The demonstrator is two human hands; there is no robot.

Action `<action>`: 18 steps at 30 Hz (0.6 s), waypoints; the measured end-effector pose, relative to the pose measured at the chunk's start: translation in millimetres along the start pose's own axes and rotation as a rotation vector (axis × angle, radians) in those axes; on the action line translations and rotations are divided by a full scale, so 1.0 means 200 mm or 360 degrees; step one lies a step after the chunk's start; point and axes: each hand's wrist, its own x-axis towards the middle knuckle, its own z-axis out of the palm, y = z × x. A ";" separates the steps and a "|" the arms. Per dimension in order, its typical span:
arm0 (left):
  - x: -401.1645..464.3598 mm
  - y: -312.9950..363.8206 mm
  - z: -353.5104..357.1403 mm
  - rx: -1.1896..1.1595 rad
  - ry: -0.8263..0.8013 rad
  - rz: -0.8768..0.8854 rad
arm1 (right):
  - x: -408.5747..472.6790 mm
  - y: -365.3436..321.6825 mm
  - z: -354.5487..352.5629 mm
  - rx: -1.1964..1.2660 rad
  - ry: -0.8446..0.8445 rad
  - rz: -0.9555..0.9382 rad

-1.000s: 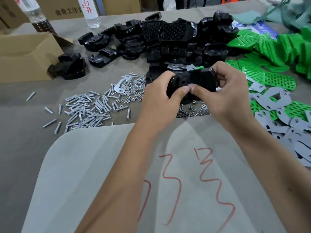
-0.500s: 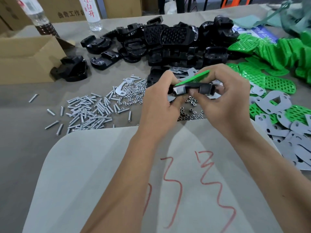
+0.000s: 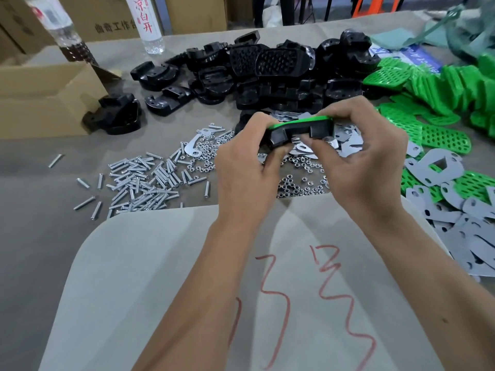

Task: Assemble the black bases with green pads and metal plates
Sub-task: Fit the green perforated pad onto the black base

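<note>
1. At nine o'clock of the part, the left hand (image 3: 246,167) grips one end of the black base (image 3: 300,133).
2. Centre: its long axis runs nine-to-three, green pad (image 3: 300,121) on top.
3. At three o'clock, the right hand (image 3: 367,156) grips the other end, equally near.

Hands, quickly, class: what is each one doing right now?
Left hand: holding the black base with its green pad.
Right hand: holding the same base.

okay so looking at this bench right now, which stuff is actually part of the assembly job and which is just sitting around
Part of the job:
black base with green pad, held by left hand and right hand
black bases
green pads
metal plates

Just lying about:
cardboard box
water bottles
</note>
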 end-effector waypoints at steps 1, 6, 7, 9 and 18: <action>0.00 0.01 0.00 -0.0001 0.0014 0.0005 | 0.00 0.00 0.00 0.0081 -0.0019 0.0012; -0.01 0.01 0.00 -0.0033 -0.0017 -0.0071 | 0.00 0.03 0.00 0.0283 -0.0074 0.0131; 0.00 0.00 0.00 -0.0057 -0.0059 -0.0111 | 0.00 0.03 0.00 0.0296 -0.0078 0.0167; 0.00 -0.01 -0.01 -0.0110 -0.0136 -0.0173 | 0.00 0.04 -0.01 0.0310 -0.0097 0.0234; 0.03 0.00 -0.01 0.0147 -0.0147 0.0254 | 0.01 0.00 -0.01 0.0114 -0.0187 -0.0023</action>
